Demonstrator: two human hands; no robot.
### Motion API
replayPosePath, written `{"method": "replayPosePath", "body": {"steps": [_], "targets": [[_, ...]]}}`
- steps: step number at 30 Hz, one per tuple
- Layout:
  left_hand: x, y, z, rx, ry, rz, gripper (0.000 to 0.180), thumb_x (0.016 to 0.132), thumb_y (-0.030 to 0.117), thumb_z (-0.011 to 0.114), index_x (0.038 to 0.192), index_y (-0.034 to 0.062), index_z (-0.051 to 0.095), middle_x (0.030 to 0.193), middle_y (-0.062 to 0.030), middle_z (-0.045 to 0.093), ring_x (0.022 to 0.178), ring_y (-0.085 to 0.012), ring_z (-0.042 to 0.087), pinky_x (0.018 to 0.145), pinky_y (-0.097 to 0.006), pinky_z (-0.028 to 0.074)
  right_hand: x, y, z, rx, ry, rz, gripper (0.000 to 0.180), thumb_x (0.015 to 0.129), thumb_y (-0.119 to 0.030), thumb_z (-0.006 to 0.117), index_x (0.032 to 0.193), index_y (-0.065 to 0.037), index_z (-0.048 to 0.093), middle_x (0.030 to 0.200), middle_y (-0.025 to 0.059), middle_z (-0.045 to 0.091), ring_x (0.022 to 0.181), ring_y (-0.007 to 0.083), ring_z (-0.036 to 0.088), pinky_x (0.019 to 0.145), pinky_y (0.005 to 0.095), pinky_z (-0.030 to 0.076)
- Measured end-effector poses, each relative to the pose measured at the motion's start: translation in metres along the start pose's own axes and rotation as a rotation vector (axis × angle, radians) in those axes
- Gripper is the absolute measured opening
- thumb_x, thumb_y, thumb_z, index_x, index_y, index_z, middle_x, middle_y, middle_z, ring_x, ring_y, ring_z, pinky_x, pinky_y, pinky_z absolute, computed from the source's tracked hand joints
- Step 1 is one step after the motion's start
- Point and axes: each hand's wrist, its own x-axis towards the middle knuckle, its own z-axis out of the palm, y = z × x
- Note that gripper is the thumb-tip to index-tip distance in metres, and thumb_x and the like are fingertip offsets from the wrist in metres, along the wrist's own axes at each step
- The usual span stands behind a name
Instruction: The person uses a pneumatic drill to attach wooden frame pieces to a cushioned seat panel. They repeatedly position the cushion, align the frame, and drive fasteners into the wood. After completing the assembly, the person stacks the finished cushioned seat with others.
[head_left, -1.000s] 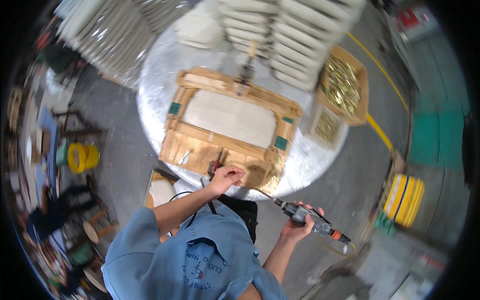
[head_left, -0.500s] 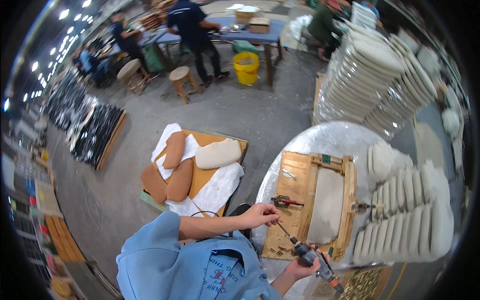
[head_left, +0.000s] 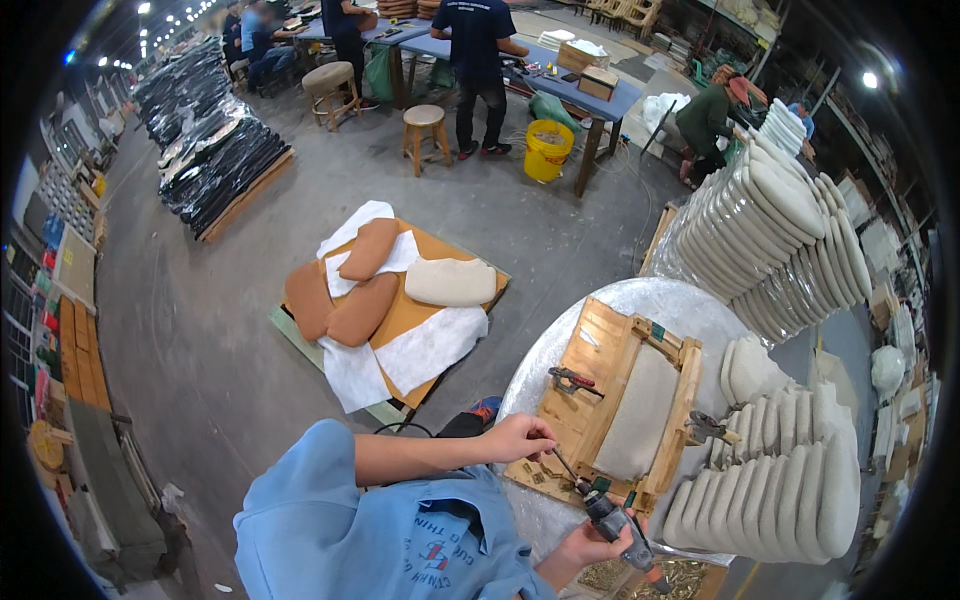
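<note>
Gripping power driver [head_left: 607,514] — right hand [head_left: 592,546], curled | left hand [head_left: 519,438] — bunched beside bit [head_left: 566,466] (grasp unclear)

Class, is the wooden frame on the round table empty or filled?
Filled: a pale pad lies inside the wooden frame, between its long rails.

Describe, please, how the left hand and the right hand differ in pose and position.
The left hand is pinched at the tip of the long bit, while the right hand wraps the body of the power driver. The right hand is nearer the row of pale cushions than the left hand. Both are bare.
</note>
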Motion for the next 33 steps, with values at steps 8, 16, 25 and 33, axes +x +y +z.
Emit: {"method": "replayPosePath", "body": {"steps": [8,16,25,33], "targets": [[-0.003,0.005,0.038,0.114,-0.091,-0.022,0.020,0.102,0.016,0.068,0.111,-0.0018,0.071,0.098,-0.0077,0.076,0.080,-0.0136,0.074,0.073,-0.028,0.062,0.008,-0.020,-0.041,0.120,0.077,-0.024,0.057,0.089,-0.030,0.062,0.143,-0.021,0.045,0.113,0.0097,0.059,0.101,0.0304,0.067,0.090,0.0477,0.059],[0.012,0.005,0.070,0.097,-0.240,-0.168,0.019,0.102,0.019,0.068,0.106,0.0001,0.070,0.095,-0.0088,0.075,0.077,-0.0154,0.074,0.068,-0.029,0.061,0.025,-0.037,-0.079,0.138,0.188,-0.015,0.056,0.086,-0.030,0.067,0.140,-0.020,0.053,0.114,0.0097,0.063,0.101,0.0314,0.069,0.088,0.0460,0.062],[0.028,-0.004,0.093,0.007,-0.265,-0.367,0.022,0.103,0.023,0.068,0.107,0.0013,0.067,0.094,-0.0082,0.074,0.075,-0.0151,0.073,0.067,-0.029,0.061,0.050,-0.040,-0.096,0.168,0.197,0.054,0.055,0.085,-0.026,0.065,0.138,-0.017,0.050,0.108,0.0089,0.063,0.099,0.0296,0.067,0.091,0.0486,0.059],[0.082,-0.044,0.134,0.792,-0.203,0.190,0.058,0.099,0.048,0.067,0.133,0.0019,0.059,0.131,-0.0223,0.062,0.121,-0.0352,0.062,0.102,-0.049,0.051,0.089,-0.048,-0.125,0.081,0.216,-0.183,0.062,0.079,-0.015,0.065,0.138,-0.018,0.046,0.107,0.0128,0.063,0.097,0.0341,0.065,0.091,0.0515,0.057]]}}
